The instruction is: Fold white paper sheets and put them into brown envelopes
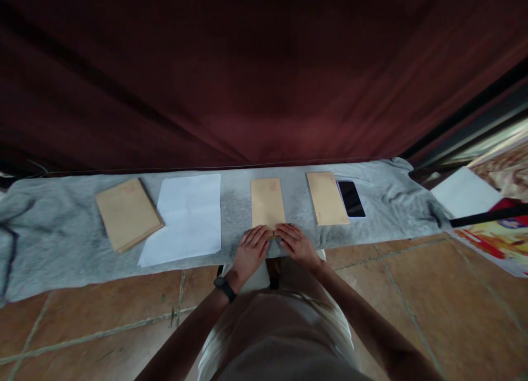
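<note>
A brown paper envelope [268, 202] with a small red print near its far end lies in front of me on the grey cloth. My left hand [251, 250] and my right hand [299, 246] are at its near end, fingertips almost meeting. Each hand has its fingers together over the near edge, which looks folded there; the thumbs are partly hidden. A dark watch [225, 288] is on my left wrist. To the right lies another brown envelope [328, 199], beside a phone [351, 199] with a dark screen.
White paper sheets [185, 216] lie left of the middle, and a stack of brown envelopes [127, 216] overlaps their left edge. Grey cloth [61, 232] covers the narrow table. Behind it hangs a dark red curtain [264, 95]. Printed sheets [495, 238] are at the far right.
</note>
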The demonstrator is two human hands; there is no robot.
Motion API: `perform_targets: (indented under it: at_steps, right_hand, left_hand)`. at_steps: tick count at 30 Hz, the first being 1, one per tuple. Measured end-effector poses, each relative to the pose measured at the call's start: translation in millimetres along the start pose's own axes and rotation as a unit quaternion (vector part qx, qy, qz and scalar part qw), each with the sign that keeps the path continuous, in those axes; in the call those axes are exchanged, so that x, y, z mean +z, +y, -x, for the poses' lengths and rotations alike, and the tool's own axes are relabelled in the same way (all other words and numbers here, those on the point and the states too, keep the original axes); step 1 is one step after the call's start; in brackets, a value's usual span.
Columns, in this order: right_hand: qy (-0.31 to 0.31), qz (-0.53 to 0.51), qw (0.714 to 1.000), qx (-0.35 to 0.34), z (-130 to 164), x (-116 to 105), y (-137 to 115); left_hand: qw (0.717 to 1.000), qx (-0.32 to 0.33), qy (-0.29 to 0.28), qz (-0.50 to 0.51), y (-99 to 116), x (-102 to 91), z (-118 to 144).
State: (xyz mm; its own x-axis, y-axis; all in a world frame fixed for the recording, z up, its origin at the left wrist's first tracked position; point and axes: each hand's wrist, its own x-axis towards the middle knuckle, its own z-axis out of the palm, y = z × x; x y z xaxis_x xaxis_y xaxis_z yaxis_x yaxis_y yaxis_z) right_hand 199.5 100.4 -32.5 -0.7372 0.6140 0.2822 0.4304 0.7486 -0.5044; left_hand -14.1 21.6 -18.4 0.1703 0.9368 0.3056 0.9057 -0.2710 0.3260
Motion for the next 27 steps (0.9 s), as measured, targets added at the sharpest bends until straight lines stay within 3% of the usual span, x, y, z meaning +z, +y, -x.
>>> perform_targets:
  at_steps: [6,16,27]
  right_hand:
    - [0.062,-0.036,0.996,0.046,2,9,3]
    - [0.09,-0.005,0.986,0.141,2,16,-5]
    - [0.126,0.01,0.975,0.183,-5,20,-10]
  left_hand:
    - [0.999,-0.026,0.019,0.032,-4,-0.7,-6]
    - [0.996,-0.054,0.04,0.064,-9,3.1,-7]
    - [0.995,-0.082,0.04,0.051,-6,2.2,-11]
